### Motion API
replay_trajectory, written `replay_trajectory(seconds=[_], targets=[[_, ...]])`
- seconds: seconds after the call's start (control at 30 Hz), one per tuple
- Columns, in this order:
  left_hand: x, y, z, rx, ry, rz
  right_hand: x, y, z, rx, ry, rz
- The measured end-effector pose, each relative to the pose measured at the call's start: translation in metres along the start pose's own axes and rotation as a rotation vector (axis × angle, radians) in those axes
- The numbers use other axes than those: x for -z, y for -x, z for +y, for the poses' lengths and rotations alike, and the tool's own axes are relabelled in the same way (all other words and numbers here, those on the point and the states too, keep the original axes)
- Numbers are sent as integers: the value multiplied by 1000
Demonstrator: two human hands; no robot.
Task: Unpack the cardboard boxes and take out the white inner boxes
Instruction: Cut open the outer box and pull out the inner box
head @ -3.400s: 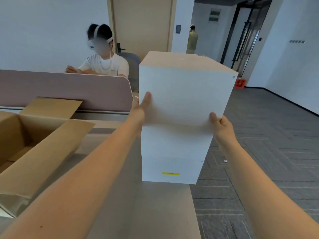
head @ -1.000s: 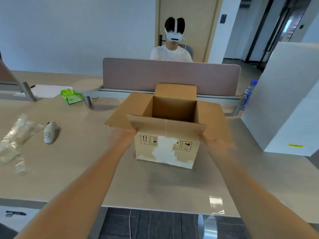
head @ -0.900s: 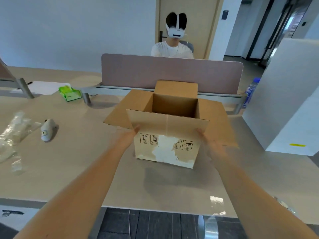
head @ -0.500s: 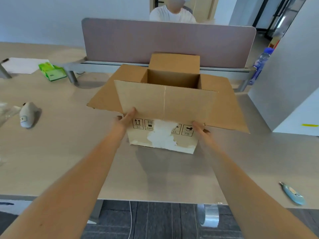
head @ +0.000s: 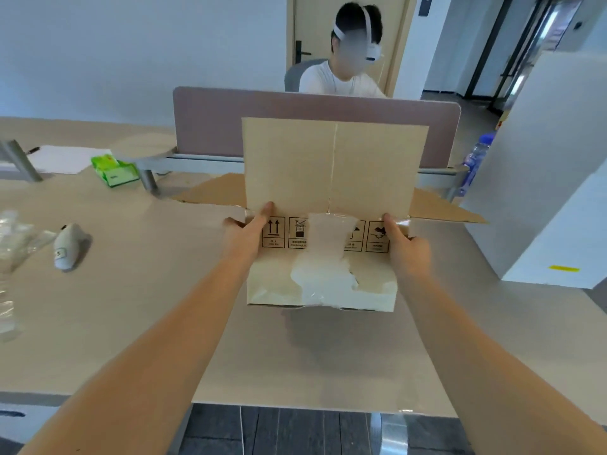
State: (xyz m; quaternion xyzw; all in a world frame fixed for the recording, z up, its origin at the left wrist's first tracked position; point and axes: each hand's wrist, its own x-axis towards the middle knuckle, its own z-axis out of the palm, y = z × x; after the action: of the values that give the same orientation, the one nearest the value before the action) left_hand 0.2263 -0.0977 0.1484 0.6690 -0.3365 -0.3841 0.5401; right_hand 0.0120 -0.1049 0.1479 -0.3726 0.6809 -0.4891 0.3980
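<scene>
We grip the emptied cardboard box [head: 323, 257] — left hand [head: 244, 236], right hand [head: 405, 246] curled on its sides — next, clear it away from the white box [head: 542, 178] at 2 o'clock.

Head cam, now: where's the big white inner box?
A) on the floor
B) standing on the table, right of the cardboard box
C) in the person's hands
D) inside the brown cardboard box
B: the tall white inner box stands on the beige table, right of the brown cardboard box that the left hand and right hand hold by its sides.
</scene>
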Motion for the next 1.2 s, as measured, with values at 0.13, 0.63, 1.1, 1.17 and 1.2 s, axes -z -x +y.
replay_trajectory(seconds=[0.13,0.63,1.1,1.17,1.2], targets=[[5,7,37,-109,-79,-3,14,5,-41,106,78,0],[22,23,79,-139,-84,-349,56,5,-91,297,112,-343],[16,28,8,-17,-114,-307,49,-5,-6,161,68,-357],[13,23,-6,45,-112,-293,43,-10,9,103,67,-382],[12,23,-11,78,-103,-289,41,-13,14,64,63,-398]])
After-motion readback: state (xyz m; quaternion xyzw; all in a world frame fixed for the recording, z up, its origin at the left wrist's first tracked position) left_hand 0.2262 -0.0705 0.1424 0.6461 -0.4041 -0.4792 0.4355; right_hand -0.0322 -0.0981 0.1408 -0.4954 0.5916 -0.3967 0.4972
